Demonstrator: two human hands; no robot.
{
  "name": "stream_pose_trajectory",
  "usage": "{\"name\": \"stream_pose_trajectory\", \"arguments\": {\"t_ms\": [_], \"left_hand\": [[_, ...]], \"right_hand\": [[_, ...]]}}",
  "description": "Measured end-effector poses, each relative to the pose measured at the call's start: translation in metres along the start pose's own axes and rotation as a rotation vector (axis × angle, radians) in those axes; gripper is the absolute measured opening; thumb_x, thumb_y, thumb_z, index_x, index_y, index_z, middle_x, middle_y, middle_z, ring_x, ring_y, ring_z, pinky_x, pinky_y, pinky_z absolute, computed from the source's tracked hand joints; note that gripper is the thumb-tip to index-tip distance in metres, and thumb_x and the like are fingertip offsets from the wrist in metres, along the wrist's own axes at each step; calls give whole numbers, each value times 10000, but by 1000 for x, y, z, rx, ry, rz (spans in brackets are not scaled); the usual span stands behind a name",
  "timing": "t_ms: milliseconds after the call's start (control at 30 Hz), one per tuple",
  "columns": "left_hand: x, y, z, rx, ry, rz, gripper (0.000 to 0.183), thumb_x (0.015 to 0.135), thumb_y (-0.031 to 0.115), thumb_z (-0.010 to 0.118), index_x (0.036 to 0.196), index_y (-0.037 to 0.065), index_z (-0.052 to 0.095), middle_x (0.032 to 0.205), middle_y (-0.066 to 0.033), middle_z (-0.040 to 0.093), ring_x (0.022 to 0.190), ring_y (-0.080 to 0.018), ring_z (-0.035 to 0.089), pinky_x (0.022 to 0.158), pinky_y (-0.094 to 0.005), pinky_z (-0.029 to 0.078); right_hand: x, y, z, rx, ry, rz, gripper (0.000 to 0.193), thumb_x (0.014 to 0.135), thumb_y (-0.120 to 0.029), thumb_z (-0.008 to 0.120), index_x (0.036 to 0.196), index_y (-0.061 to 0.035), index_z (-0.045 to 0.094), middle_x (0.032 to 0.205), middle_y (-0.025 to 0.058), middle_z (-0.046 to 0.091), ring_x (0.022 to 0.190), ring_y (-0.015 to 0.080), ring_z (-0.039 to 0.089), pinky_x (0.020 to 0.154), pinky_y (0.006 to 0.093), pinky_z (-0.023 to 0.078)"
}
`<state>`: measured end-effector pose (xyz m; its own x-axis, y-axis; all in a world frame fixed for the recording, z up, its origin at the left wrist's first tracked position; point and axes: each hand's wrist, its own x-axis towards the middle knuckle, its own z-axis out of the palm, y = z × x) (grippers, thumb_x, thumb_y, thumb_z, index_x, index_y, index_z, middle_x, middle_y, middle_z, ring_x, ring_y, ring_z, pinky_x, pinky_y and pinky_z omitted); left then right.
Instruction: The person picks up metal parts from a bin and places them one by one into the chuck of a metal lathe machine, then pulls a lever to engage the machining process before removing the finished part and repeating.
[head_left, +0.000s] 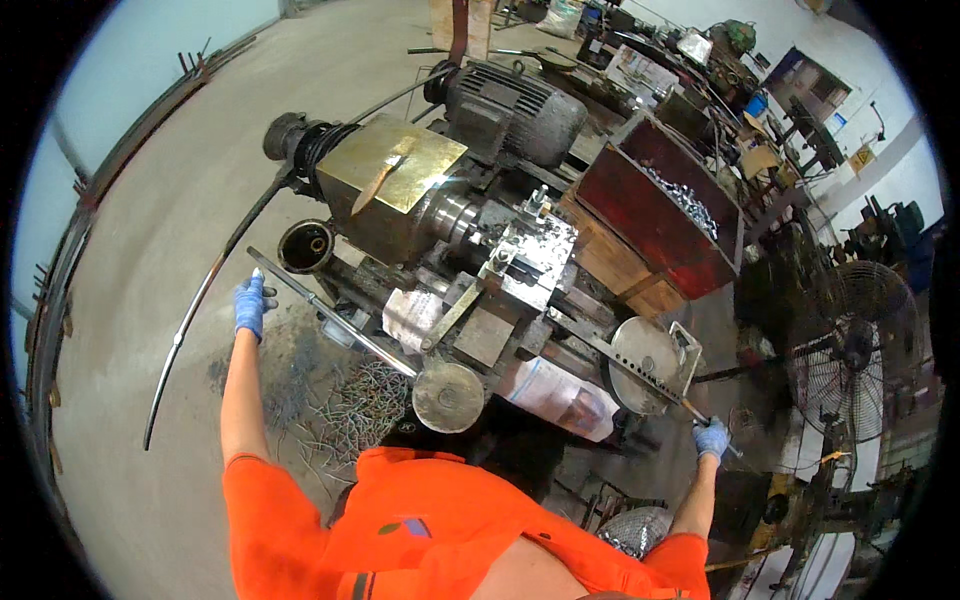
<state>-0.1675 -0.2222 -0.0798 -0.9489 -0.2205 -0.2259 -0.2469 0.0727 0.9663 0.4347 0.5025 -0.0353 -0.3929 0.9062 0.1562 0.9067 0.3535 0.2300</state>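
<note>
My left hand (252, 305), in a blue glove, is raised beside the upper end of a long metal lever (340, 322). Its fingers are partly curled, and a small pale tip sticks up from them, too small to name. On the right, my right hand (711, 438), gloved too, is closed around the outer end of a lever bar (650, 378) with a row of holes. Both levers run to a lathe-like machine. Its shiny chuck (452, 217) and metal-covered headstock (400, 160) stand ahead, with an oily tool slide (535, 255) beside the chuck.
A wooden-handled brush (375, 188) lies on the headstock. Behind are a motor (515, 115) and a dark red bin (660, 210) with small metal parts. Metal shavings (365, 405) cover the floor at left. A round handwheel (645, 365) and a caged fan (855, 345) stand right.
</note>
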Motion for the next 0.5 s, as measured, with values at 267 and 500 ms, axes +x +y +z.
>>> {"name": "stream_pose_trajectory", "arguments": {"t_ms": [267,500], "left_hand": [[3,-8,79,-227,275,-10,226,807,188,597,792,-15,500,618,-123,596,443,-190,563,375,-315,427],[-9,-2,83,-280,273,66,179,801,132,565,853,-14,477,642,-127,609,442,-180,562,377,-291,422]], "right_hand": [[-157,40,-13,234,-131,178,439,678,-451,654,786,-27,622,772,231,612,730,395,598,639,464,465],[-253,139,27,78,-296,542,391,668,-339,653,780,36,639,824,245,627,815,384,611,729,425,487]]}}
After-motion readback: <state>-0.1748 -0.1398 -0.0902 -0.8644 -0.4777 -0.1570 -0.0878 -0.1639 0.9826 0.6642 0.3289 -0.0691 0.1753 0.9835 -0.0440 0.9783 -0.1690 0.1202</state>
